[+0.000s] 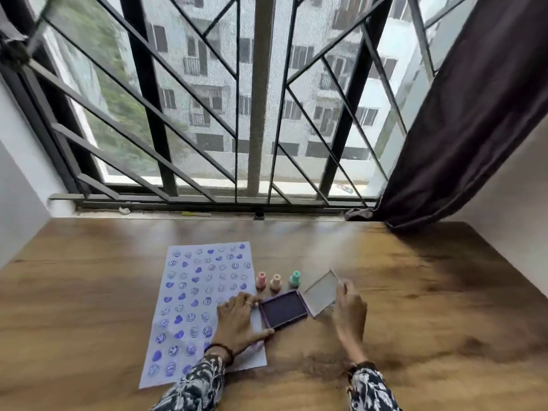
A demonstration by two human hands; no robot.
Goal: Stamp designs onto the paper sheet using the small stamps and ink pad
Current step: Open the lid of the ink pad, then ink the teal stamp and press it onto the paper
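Note:
A white paper sheet [189,304] covered with several blue hearts and smiley prints lies on the wooden table [415,321]. Right of it stand three small stamps: pink [261,279], peach [276,282] and teal [295,278]. In front of them sits the purple ink pad [283,312], its lid [321,293] hinged up to the right. My left hand [237,320] grips the pad's left side, fingers and thumb around its edge. My right hand [348,310] holds the raised lid by its far edge.
A barred window with a mesh screen [255,99] rises behind the table. A dark curtain [462,129] hangs at the right, touching the table's back corner. White walls close in on both sides.

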